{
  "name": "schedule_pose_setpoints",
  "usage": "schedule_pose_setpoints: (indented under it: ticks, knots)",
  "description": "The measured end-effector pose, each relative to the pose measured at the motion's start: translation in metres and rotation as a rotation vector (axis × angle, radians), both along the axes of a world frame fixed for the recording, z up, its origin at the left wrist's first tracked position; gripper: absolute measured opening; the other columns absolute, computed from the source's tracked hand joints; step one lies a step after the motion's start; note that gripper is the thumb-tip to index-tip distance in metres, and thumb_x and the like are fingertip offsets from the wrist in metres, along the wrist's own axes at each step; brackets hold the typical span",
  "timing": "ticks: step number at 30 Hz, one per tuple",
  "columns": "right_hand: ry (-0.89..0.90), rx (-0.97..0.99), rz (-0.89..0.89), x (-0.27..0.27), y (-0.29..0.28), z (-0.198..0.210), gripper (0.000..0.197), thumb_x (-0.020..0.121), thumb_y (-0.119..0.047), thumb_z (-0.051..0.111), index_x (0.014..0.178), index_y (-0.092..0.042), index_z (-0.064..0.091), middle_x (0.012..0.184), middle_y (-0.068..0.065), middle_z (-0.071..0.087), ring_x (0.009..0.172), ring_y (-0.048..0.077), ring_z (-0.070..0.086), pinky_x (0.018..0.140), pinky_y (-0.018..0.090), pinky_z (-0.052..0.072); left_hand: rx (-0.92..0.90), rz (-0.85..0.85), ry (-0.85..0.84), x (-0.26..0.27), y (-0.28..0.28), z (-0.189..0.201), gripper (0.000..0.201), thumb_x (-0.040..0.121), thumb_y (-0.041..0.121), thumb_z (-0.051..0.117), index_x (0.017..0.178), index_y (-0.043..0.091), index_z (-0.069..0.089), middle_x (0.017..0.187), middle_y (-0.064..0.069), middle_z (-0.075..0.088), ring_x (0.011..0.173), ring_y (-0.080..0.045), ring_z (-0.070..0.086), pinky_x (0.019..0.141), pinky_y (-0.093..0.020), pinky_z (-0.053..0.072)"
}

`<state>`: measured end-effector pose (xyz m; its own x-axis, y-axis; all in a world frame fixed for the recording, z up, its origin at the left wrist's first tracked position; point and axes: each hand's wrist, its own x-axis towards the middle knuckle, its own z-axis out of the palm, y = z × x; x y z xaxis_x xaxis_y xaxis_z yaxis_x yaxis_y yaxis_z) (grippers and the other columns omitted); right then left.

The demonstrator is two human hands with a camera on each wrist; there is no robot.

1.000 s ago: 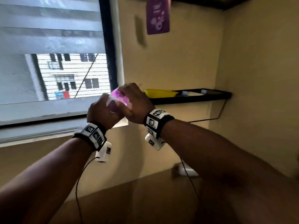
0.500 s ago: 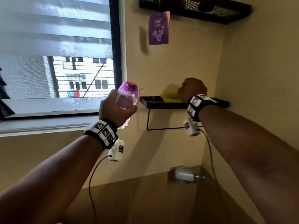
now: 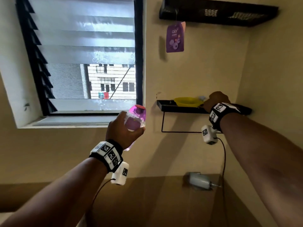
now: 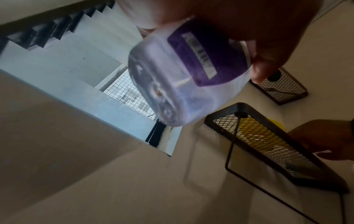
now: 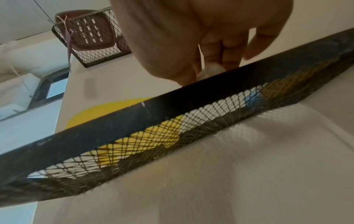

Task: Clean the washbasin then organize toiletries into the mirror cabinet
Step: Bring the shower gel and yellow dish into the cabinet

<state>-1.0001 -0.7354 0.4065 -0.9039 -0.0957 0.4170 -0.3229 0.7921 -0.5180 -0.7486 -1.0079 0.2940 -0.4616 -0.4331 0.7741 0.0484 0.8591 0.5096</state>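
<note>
My left hand (image 3: 127, 130) grips a clear bottle of pink-purple liquid (image 3: 137, 118) with a reddish top, held upright in front of the window's lower right corner. The left wrist view shows the bottle's base and purple label (image 4: 184, 78) from below. My right hand (image 3: 216, 99) reaches over the front rim of a black mesh wall shelf (image 3: 180, 109). In the right wrist view its curled fingers (image 5: 228, 50) pinch a small white object (image 5: 212, 68) just above the shelf rim (image 5: 134, 119); what it is I cannot tell.
A yellow dish (image 3: 186, 101) lies on the shelf left of my right hand. A second black mesh shelf (image 3: 218, 12) hangs higher up, with a purple sachet (image 3: 175, 37) dangling from it. A louvred window (image 3: 85, 63) fills the left. A grey fixture (image 3: 199, 180) juts from the wall below.
A second ago both hands were on the bottle's top. My right hand has left it and moved right onto the shelf. The left hand keeps the bottle.
</note>
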Motion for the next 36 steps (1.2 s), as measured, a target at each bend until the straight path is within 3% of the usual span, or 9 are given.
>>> schedule_pose_setpoints:
  ticks: [3, 9, 14, 18, 21, 26, 30, 33, 36]
  knots:
    - [0.132, -0.073, -0.025, 0.007, 0.007, -0.006, 0.037, 0.085, -0.036, 0.060, 0.109, -0.009, 0.067, 0.118, 0.020, 0.065, 0.108, 0.042, 0.062, 0.087, 0.040, 0.053, 0.011, 0.015, -0.012, 0.009, 0.010, -0.012, 0.054, 0.059, 0.056, 0.086, 0.093, 0.028, 0.055, 0.078, 0.013, 0.066, 0.071, -0.014, 0.065, 0.066, -0.025, 0.052]
    - [0.139, -0.030, 0.017, 0.018, 0.017, -0.011, 0.046, 0.092, -0.019, 0.066, 0.134, -0.005, 0.055, 0.141, 0.019, 0.054, 0.130, 0.040, 0.051, 0.107, 0.043, 0.045, -0.016, -0.007, -0.031, 0.019, 0.031, -0.025, 0.052, 0.062, 0.060, 0.084, 0.089, 0.028, 0.053, 0.076, 0.014, 0.065, 0.069, -0.012, 0.066, 0.065, -0.025, 0.054]
    - [0.111, 0.254, 0.098, 0.025, 0.009, -0.006, 0.030, 0.092, -0.013, 0.060, 0.119, -0.003, 0.065, 0.130, 0.021, 0.062, 0.116, 0.041, 0.059, 0.095, 0.039, 0.051, 0.035, -0.043, 0.020, 0.021, 0.038, -0.022, 0.053, 0.061, 0.065, 0.081, 0.088, 0.027, 0.055, 0.074, 0.015, 0.066, 0.068, -0.004, 0.065, 0.066, -0.025, 0.055]
    - [0.017, 0.219, 0.203, 0.025, 0.006, -0.007, 0.068, 0.097, -0.020, 0.051, 0.159, -0.021, 0.022, 0.162, 0.012, 0.028, 0.145, 0.036, 0.033, 0.116, 0.041, 0.034, 0.046, -0.057, 0.009, 0.022, 0.038, -0.022, 0.053, 0.062, 0.065, 0.081, 0.090, 0.026, 0.057, 0.076, 0.015, 0.069, 0.071, -0.003, 0.067, 0.070, -0.029, 0.058]
    - [0.151, 0.250, 0.270, 0.029, 0.002, -0.008, 0.063, 0.097, -0.020, 0.053, 0.156, -0.028, 0.032, 0.165, 0.008, 0.021, 0.151, 0.030, 0.020, 0.121, 0.047, 0.022, 0.046, -0.040, -0.013, 0.025, 0.035, -0.022, 0.052, 0.062, 0.063, 0.082, 0.090, 0.027, 0.055, 0.075, 0.015, 0.068, 0.070, -0.003, 0.067, 0.070, -0.032, 0.058]
    - [0.147, 0.414, 0.350, 0.036, -0.014, -0.006, 0.029, 0.098, -0.031, 0.049, 0.114, -0.020, 0.070, 0.123, 0.012, 0.066, 0.100, 0.035, 0.060, 0.087, 0.036, 0.050, 0.039, -0.016, -0.021, 0.040, 0.031, -0.026, 0.052, 0.062, 0.063, 0.082, 0.092, 0.029, 0.056, 0.077, 0.015, 0.069, 0.071, -0.005, 0.067, 0.070, -0.032, 0.059]
    - [0.331, 0.358, 0.334, 0.042, -0.017, -0.006, 0.024, 0.099, -0.035, 0.051, 0.109, -0.019, 0.066, 0.117, 0.010, 0.065, 0.105, 0.038, 0.059, 0.096, 0.047, 0.043, 0.027, 0.009, -0.047, 0.061, 0.025, -0.036, 0.053, 0.062, 0.066, 0.080, 0.094, 0.030, 0.057, 0.077, 0.016, 0.068, 0.071, -0.003, 0.067, 0.070, -0.030, 0.058]
    - [0.464, 0.002, 0.399, 0.061, -0.019, -0.019, 0.020, 0.102, -0.034, 0.048, 0.100, -0.016, 0.055, 0.095, 0.012, 0.063, 0.087, 0.035, 0.060, 0.076, 0.040, 0.043, 0.059, -0.004, -0.073, 0.075, 0.024, -0.047, 0.056, 0.061, 0.068, 0.079, 0.098, 0.032, 0.058, 0.080, 0.018, 0.068, 0.071, 0.001, 0.065, 0.068, -0.027, 0.058]
    - [0.425, -0.469, 0.507, 0.104, -0.028, -0.042, 0.024, 0.096, -0.035, 0.043, 0.090, -0.013, 0.051, 0.078, 0.007, 0.055, 0.069, 0.022, 0.049, 0.059, 0.029, 0.026, 0.120, -0.089, -0.087, 0.084, 0.031, -0.055, 0.056, 0.060, 0.065, 0.082, 0.098, 0.031, 0.060, 0.081, 0.017, 0.069, 0.071, 0.003, 0.065, 0.066, -0.020, 0.055]
